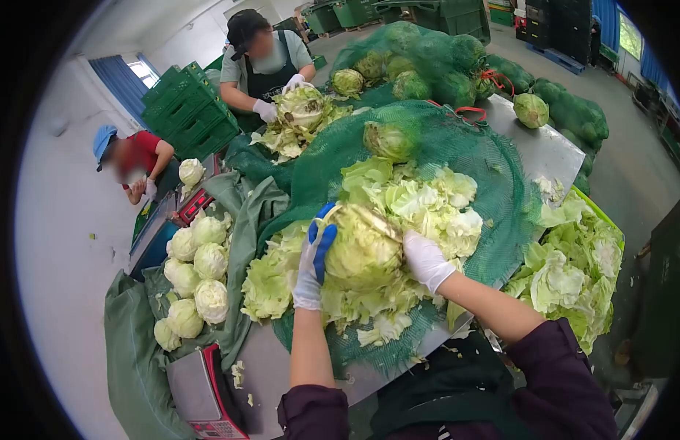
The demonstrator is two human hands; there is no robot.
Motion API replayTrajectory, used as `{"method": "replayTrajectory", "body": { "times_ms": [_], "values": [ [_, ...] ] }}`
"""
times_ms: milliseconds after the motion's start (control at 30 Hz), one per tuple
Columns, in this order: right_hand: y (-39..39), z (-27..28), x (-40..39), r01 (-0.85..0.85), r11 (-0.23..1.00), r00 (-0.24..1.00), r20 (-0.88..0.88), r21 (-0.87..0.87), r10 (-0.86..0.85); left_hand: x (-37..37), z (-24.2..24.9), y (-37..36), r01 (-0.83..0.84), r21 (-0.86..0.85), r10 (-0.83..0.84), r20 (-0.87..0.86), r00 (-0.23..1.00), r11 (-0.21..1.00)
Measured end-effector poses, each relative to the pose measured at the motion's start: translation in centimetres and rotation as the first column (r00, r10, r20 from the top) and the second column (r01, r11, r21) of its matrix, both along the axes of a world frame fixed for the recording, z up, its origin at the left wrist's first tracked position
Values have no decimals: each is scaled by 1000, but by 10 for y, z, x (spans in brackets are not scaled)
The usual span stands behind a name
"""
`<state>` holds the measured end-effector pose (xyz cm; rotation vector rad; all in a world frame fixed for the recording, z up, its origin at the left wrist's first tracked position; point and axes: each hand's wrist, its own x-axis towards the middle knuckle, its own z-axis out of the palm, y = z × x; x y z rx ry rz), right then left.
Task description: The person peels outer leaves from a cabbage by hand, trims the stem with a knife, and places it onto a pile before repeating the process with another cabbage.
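A head of iceberg lettuce point(362, 253) with browned outer leaf edges is held between my hands, above a heap of loose leaves. My left hand point(314, 260), in a white glove with blue fingers, is curled round its left side. On its right side, my right hand point(426, 262), in a white glove, presses with the fingers partly hidden behind the head's edge. Torn lettuce leaves point(446, 213) lie beneath and behind it on a green mesh sack point(494, 176). Just beyond the leaves, another whole head point(390, 141) lies under the netting.
Trimmed heads point(210, 301) are piled on green cloth at left, near a red-edged scale point(200, 385). A bin of leaves point(567, 279) stands at right. Filled net sacks point(428, 62) lie behind. One co-worker point(263, 66) handles a head across the table; another point(142, 158) is farther left.
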<state>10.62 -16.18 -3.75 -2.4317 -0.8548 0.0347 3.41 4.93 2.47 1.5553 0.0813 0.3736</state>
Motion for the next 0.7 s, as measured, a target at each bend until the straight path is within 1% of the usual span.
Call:
{"method": "replayTrajectory", "body": {
  "times_ms": [33,67,100,167,200,233,267,300,333,367,400,433,467,500,533,567,600,633,667,700],
  "values": [
    [-2,4,-1,35,999,999,-36,-14,-36,0,3,-5,-13,-18,12,-59,998,1000],
    [-4,1,2,64,998,995,-79,-22,-66,1,7,-10,-9,23,10,-44,999,1000],
    [-11,7,-1,63,998,996,-65,-13,-63,1,9,-14,-11,31,12,-29,999,999],
    [-28,25,-11,77,997,976,-202,-3,-76,-1,11,-23,97,-184,-99,-2,995,978],
    [-37,33,-15,73,997,979,-191,1,-72,-3,19,-33,99,-201,-103,-9,995,975],
    [-46,40,-18,39,997,975,-218,-72,-54,-3,17,-35,95,-200,-97,0,995,975],
    [-55,46,-20,4,990,968,-248,-144,-40,-2,13,-36,119,-224,-128,-25,991,967],
    [-62,53,-17,3,990,970,-240,-143,-38,-1,9,-37,145,-247,-160,-45,986,958],
    [-67,58,-15,-35,987,966,-259,-156,-7,-1,12,-50,119,-230,-130,-35,991,966],
    [-72,59,-11,-73,983,960,-280,-171,23,-10,13,-61,41,-181,-55,-69,996,983],
    [-74,49,-3,-143,971,969,-226,-189,99,-17,8,-70,-131,519,137,28,990,845],
    [-71,52,-5,-143,971,969,-227,-190,98,-21,10,-81,-273,928,209,223,952,253],
    [-64,57,-7,-159,958,973,-200,-237,112,-23,12,-94,-274,927,209,224,952,255],
    [-56,60,-9,-175,944,976,-174,-281,129,-30,31,-111,-259,934,327,172,929,246],
    [-49,59,-8,-177,926,973,-200,-334,114,-35,39,-120,-237,940,442,109,890,246],
    [-41,58,-9,-181,925,971,-210,-333,114,-32,34,-107,-228,942,443,100,891,246],
    [-32,58,-10,-150,949,983,-146,-277,113,-25,26,-80,-225,798,327,37,944,559],
    [-25,58,-9,-127,967,990,-80,-221,112,-19,16,-53,-176,563,199,21,980,807],
    [-14,47,-1,-137,967,990,-22,-213,136,-11,4,-31,-122,370,148,-41,988,921],
    [-8,37,6,-139,967,990,-28,-212,137,-8,3,-23,-121,370,149,-48,988,921]
  ]
}}
